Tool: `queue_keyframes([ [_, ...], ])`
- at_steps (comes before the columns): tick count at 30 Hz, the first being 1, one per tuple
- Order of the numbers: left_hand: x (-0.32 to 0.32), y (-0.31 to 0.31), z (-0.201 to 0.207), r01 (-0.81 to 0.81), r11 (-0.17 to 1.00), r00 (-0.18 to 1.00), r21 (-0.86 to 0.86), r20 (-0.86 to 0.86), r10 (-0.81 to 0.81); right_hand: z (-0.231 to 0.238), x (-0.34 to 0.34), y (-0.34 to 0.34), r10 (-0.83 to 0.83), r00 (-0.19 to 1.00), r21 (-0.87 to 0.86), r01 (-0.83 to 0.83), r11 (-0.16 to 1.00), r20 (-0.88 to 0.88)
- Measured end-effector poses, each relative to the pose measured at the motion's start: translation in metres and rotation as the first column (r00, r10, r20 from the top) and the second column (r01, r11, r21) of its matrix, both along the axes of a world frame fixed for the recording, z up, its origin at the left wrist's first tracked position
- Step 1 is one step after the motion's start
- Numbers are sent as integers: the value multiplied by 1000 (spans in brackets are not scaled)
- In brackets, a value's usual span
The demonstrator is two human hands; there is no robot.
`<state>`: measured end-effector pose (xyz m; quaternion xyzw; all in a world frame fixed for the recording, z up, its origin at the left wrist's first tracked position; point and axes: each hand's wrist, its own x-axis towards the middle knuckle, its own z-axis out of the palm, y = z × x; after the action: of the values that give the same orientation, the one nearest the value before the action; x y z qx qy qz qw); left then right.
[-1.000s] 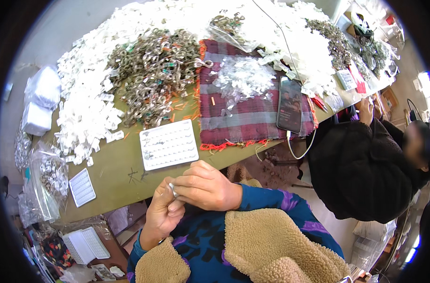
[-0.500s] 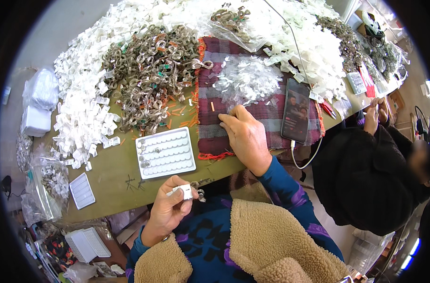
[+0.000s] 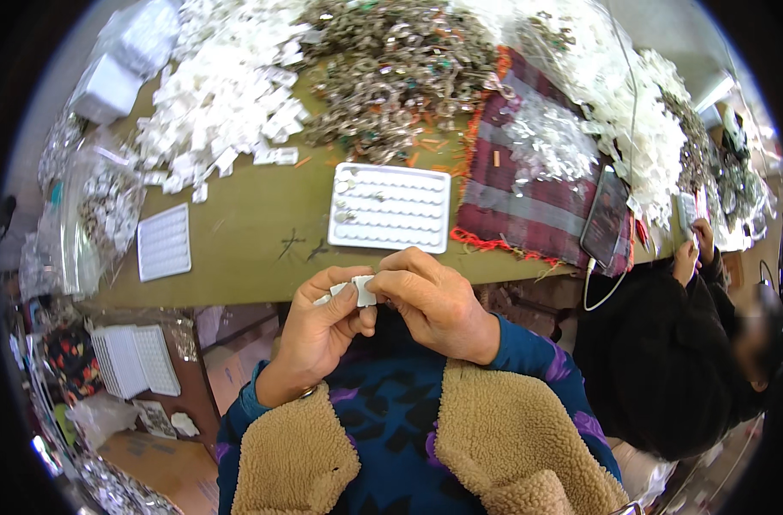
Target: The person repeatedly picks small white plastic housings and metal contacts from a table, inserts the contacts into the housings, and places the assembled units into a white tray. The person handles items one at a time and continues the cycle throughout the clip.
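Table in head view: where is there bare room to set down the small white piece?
Bare olive table lies between the small white tray and the large white tray, and along the near edge before the hands. Crowded: the white pieces heap, metal pieces heap, plaid cloth.

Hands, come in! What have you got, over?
Left hand and right hand together pinching small white piece. White tray just beyond. Nothing between.

- small white plastic piece (image 3: 362,290): rectangular, pinched between fingertips of both hands, held level just off the near table edge, partly hidden by fingers
- white tray (image 3: 390,207): flat on olive table, rows of round pockets, few at left filled
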<state>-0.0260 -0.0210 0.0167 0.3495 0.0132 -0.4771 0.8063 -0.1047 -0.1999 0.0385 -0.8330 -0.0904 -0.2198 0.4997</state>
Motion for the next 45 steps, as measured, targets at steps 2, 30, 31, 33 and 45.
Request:
queue_keyframes([
  [2, 0, 12, 1, -10, 1000, 1000, -11, 19, 11, 0, 8, 11, 53, 998, -24, -52, 998, 32],
  [30, -13, 31, 1, -120, 989, 984, 83, 139, 107, -4, 8, 39, 30, 970, 163, 10, 987, -242],
  [31, -14, 30, 2, -106, 984, 989, 146, 114, 90, -5, 8, 40, 33, 980, 148, -3, 989, -198],
  [33, -10, 29, 4, -114, 984, 979, 134, 183, 89, -6, 10, 40, 46, 986, 123, -27, 992, -161],
  [45, 188, 138, 153, -897, 289, 324, 335, 942, -87, -3, 7, 5, -67, 992, 89, 77, 993, -110],
])
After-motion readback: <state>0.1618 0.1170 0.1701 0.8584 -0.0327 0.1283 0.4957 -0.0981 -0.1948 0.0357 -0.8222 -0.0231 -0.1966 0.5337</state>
